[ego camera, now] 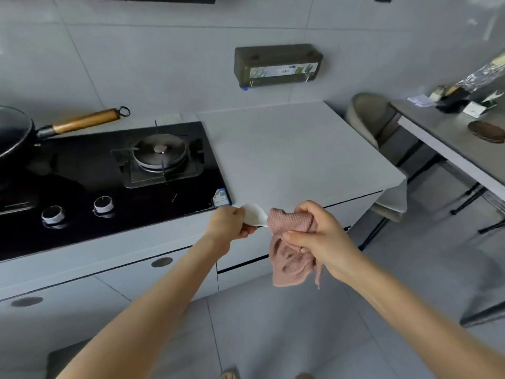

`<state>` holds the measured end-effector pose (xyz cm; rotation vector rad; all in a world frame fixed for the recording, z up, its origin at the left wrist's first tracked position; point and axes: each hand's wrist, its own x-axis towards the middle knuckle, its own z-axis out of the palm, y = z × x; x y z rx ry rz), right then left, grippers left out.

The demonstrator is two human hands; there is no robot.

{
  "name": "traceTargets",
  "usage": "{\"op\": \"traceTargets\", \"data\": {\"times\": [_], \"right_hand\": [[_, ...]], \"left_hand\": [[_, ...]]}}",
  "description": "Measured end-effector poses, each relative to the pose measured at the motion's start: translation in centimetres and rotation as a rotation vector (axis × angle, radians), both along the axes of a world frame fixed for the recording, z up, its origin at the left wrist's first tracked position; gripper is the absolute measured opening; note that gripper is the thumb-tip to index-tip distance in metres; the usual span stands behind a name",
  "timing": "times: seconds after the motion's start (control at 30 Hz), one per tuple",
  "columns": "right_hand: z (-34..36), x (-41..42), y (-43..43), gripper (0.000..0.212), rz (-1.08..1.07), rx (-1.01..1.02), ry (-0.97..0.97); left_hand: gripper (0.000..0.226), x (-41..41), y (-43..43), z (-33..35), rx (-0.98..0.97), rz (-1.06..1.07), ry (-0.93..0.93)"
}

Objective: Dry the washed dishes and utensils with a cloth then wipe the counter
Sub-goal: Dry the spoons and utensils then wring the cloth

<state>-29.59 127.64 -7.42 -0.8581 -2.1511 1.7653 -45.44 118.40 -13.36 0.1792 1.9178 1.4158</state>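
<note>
Two bare forearms [153, 296], reaching up from the bottom edge towards the counter front. Left hand [228, 224]: fingers curled tight round the handle of a white, smooth, rounded spoon-like utensil [255, 214], whose broad end shows between the hands. Right hand [319, 236]: fingers and thumb bunched round a dusty-pink waffle-weave cloth [289, 258], pressing its folds onto the utensil's far end; loose cloth hangs crumpled below the palm. Both are held in the air above the front edge of the pale grey matte counter [287, 149], just right of the glossy black glass gas hob [109, 187]. Hob: round metal burner [159, 153] under a square pan support, two silver-ringed knobs [103, 205], corner sticker [222, 196] with print too small to read. Black wok [12, 132] with turned wooden handle [87, 121] and metal hanging ring, far left. Dark olive box dispenser [276, 65] on the tiled wall; label lettering blurred, unreadable
</note>
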Motion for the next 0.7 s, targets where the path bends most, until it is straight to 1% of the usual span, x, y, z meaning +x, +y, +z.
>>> {"op": "traceTargets", "data": {"times": [0.07,0.13,0.17,0.23,0.33,0.4,0.47,0.53,0.57,0.63,0.7], "right_hand": [[-0.7,-0.8,3.7,0.032,-0.065,-0.059,-0.009],[-1.3,-1.1,6.4,0.033,-0.1,-0.096,-0.021],[-1.7,-1.4,8.4,0.033,-0.105,-0.103,-0.031],[-2.3,-2.0,12.3,0.033,-0.056,-0.088,-0.061],[-2.9,-3.5,18.5,0.033,0.109,0.042,-0.119],[-3.4,-5.0,22.5,0.033,0.23,0.148,-0.157],[-3.8,-6.6,26.1,0.03,0.348,0.232,-0.198],[-4.2,-8.0,29.3,0.028,0.451,0.278,-0.241],[-4.4,-8.6,30.6,0.028,0.486,0.278,-0.26],[-5.1,-9.5,32.9,0.03,0.515,0.231,-0.288],[-5.8,-10.1,34.8,0.033,0.504,0.138,-0.295]], "left_hand": [[0.026,-1.0,2.6,-0.8,0.112,-0.036,-0.182],[0.029,-2.0,3.5,-1.5,0.251,-0.025,-0.418],[0.031,-2.6,4.4,-2.4,0.283,-0.006,-0.512],[0.03,-3.3,5.8,-5.1,0.255,0.102,-0.639],[0.024,-3.2,8.3,-10.1,0.15,0.362,-0.832],[0.019,-2.6,10.7,-12.7,0.088,0.456,-0.868],[0.016,-1.8,13.7,-14.5,0.091,0.551,-0.829],[0.017,-1.2,16.5,-15.7,0.178,0.69,-0.781],[0.023,-1.0,17.6,-16.2,0.255,0.772,-0.777],[0.034,-1.0,19.0,-17.4,0.439,0.944,-0.803],[0.036,-0.9,19.6,-18.3,0.534,1.067,-0.828]]}}
